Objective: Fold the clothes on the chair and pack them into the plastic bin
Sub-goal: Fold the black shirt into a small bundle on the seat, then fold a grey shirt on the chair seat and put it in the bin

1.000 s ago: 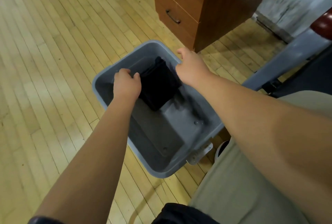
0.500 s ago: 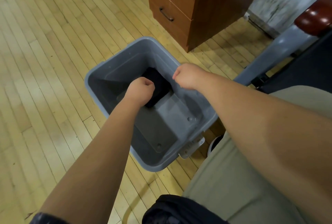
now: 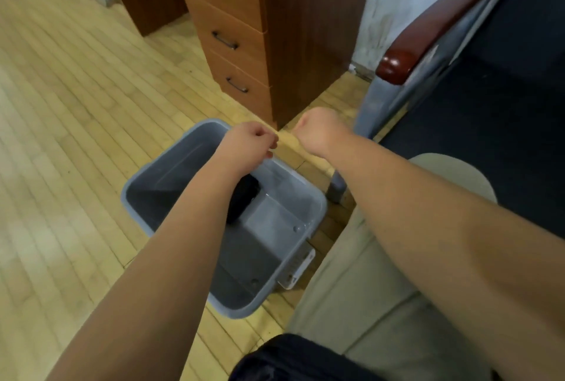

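While both forearms reach out over the plastic bin (image 3: 171, 185), the left hand (image 3: 249, 143) hangs above its far rim with fingers curled into a loose fist, thumb against the fingertips, nothing in it. The right hand (image 3: 318, 130) is just beside it, past the bin's far edge, also curled shut and holding nothing. The two fists are near each other but apart.

The folded black garment (image 3: 246, 197) lies on the bin floor toward the far end, partly hidden by the left forearm. The bin stands on the wooden floor (image 3: 76, 136), near the wooden drawer unit (image 3: 235, 32) and beside the chair (image 3: 428, 32), which has a red-brown armrest and a dark seat. Beige trousers (image 3: 367, 289) fill the lower right; dark cloth (image 3: 290, 359) at the bottom edge, kind undetermined.
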The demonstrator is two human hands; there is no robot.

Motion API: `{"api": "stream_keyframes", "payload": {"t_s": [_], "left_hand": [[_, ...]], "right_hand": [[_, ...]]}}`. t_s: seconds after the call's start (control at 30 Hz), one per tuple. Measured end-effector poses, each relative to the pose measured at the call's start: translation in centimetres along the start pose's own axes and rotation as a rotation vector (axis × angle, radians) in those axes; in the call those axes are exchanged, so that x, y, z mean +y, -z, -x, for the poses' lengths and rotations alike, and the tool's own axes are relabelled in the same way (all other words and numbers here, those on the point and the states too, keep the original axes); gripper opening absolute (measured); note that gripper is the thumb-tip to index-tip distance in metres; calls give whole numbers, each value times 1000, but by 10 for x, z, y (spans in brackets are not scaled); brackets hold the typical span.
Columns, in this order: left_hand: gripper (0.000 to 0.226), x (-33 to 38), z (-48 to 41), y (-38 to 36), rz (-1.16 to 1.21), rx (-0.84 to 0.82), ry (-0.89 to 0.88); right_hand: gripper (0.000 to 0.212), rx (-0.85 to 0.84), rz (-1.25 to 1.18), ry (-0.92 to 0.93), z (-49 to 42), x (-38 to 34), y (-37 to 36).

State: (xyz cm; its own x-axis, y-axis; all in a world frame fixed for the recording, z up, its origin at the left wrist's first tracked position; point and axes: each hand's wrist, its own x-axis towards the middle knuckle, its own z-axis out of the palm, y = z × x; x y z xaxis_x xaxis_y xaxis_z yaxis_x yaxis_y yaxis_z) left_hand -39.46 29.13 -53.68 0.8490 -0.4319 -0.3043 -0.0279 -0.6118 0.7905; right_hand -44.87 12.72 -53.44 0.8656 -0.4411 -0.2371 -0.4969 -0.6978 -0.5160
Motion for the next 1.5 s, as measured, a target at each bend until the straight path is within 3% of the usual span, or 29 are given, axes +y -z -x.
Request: {"api": "stream_keyframes", "payload": {"t_s": [0.13,0.33,0.7,0.87,1.0,1.2,1.43,1.5], "left_hand": [[19,63,12,-24,-55,-43,-128],[19,169,40,-95,-83,-138,-342],[16,350,138,-285,-271,-542,-706],[18,388,177,-358,-296,-625,-825],[21,368,191,-416,-262,-699,-838],[22,333,194,-482,-704,-845,-1055],[19,314,203,-545,-1014,-1122,-1175],[19,307,203,-558,-1130,-1186,-1180]], "right_hand": [[25,102,13,7,26,29,75],[32,322,-43,-125,102,117,171],[23,641,-290,-473,271,313,270],[20,767,-515,-664,326,384,280],[19,827,-525,-753,352,422,294],[25,703,-432,-948,371,478,293],[18,187,-166,-1082,386,524,272],[17,122,-184,-1087,391,524,269]]}}
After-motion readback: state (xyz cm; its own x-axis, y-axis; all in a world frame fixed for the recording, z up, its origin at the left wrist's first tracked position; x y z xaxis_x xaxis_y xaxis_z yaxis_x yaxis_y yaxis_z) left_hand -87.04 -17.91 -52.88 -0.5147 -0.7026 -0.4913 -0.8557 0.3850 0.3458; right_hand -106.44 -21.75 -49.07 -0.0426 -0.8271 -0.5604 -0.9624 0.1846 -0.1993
